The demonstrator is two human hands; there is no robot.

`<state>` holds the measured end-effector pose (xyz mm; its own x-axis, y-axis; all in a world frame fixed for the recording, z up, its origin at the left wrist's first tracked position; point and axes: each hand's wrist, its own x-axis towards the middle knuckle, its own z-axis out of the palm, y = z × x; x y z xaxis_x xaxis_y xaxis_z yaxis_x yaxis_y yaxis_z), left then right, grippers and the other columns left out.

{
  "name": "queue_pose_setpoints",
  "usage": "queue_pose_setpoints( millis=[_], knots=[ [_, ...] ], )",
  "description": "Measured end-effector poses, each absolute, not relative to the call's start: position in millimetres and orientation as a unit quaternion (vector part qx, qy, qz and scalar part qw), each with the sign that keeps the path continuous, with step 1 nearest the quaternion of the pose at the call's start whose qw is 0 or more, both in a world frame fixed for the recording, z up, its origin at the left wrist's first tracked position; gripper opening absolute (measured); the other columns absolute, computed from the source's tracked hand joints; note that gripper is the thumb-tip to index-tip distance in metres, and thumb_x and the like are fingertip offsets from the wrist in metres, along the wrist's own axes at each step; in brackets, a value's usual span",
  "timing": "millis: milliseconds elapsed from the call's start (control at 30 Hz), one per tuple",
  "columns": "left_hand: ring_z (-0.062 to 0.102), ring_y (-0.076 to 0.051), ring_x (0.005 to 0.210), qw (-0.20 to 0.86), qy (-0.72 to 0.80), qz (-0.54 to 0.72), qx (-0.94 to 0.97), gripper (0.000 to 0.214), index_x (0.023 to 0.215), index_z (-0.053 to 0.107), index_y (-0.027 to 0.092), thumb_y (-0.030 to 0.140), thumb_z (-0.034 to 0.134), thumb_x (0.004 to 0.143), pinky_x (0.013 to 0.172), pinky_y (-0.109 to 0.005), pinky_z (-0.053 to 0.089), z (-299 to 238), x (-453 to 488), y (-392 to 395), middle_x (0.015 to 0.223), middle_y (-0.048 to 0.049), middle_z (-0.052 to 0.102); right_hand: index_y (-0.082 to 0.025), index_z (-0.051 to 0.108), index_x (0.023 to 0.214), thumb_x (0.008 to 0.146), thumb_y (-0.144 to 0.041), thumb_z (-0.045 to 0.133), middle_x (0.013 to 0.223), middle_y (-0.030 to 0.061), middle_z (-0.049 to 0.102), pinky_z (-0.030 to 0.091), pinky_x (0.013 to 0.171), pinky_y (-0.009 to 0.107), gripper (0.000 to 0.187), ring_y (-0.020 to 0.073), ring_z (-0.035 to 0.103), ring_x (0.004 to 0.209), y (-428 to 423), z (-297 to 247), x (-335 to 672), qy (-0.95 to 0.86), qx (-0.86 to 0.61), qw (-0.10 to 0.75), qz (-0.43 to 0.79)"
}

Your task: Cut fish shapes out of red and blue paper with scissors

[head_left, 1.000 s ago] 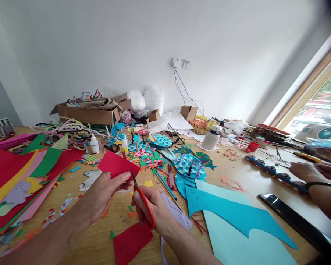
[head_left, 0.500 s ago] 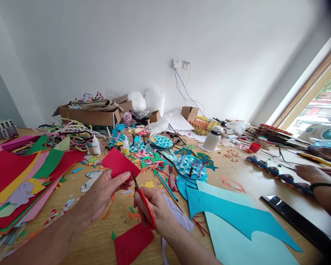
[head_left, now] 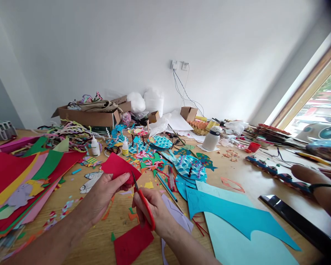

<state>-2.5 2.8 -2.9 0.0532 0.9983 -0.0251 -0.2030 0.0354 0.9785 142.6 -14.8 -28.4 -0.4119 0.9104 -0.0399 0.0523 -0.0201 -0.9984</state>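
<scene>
My left hand (head_left: 111, 189) pinches a piece of red paper (head_left: 118, 165) between thumb and fingers, holding it up over the table. Red-handled scissors (head_left: 146, 208) are gripped in my right hand (head_left: 154, 211), their dark blades pointing up and away at the right edge of that paper. Below my hands lies a second red paper piece (head_left: 132, 244) with a rough edge. Beside my right wrist is a cut lilac sheet (head_left: 175, 213), partly covered by my arm. Orange and green scraps lie under the scissors.
Stacked coloured sheets (head_left: 13, 176) fill the left side. Blue paper (head_left: 231, 209) lies over a pale sheet (head_left: 228, 239) at right, near a black phone-like slab (head_left: 287, 211). Another person's hand (head_left: 303, 176) is at far right. Glue bottles (head_left: 95, 146) and a white flask (head_left: 212, 139) stand farther back.
The red paper in my left hand has tilted slightly and its upper edge sits a little lower. The scissors stay at its right edge; the view has shifted slightly.
</scene>
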Motion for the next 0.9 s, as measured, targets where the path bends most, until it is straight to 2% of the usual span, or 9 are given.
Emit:
queue_pose_setpoints(
  millis=[400, 600, 900],
  knots=[
    [0.057, -0.014, 0.064, 0.575, 0.424, 0.514, 0.476, 0.014, 0.062, 0.070, 0.017, 0.030, 0.069, 0.068, 0.066, -0.026, 0.047, 0.6, -8.2, 3.1, 0.063, -0.0003, 0.068, -0.017, 0.047, 0.061, 0.079, -0.052, 0.049, 0.038, -0.0082, 0.039, 0.026, 0.032, 0.015, 0.039, 0.0042, 0.036, 0.031, -13.8, -32.1, 142.2, -0.598, -0.428, 0.357, 0.576],
    [0.057, -0.015, 0.065, 0.560, 0.425, 0.530, 0.474, 0.014, 0.066, 0.069, 0.017, 0.031, 0.069, 0.069, 0.066, -0.027, 0.047, 2.2, -7.6, 3.4, 0.065, -0.0003, 0.069, -0.017, 0.045, 0.059, 0.077, -0.056, 0.049, 0.036, -0.0088, 0.036, 0.024, 0.030, 0.015, 0.043, 0.0042, 0.034, 0.029, -14.7, -28.4, 141.4, -0.596, -0.430, 0.357, 0.577],
    [0.056, -0.014, 0.064, 0.552, 0.413, 0.546, 0.476, 0.012, 0.065, 0.067, 0.018, 0.029, 0.068, 0.070, 0.063, -0.024, 0.045, 5.3, -4.6, 2.8, 0.063, 0.0019, 0.068, -0.016, 0.049, 0.062, 0.076, -0.061, 0.046, 0.037, -0.0079, 0.040, 0.025, 0.032, 0.016, 0.047, 0.0046, 0.037, 0.030, -12.8, -36.6, 141.2, -0.598, -0.419, 0.352, 0.586]
  ],
)
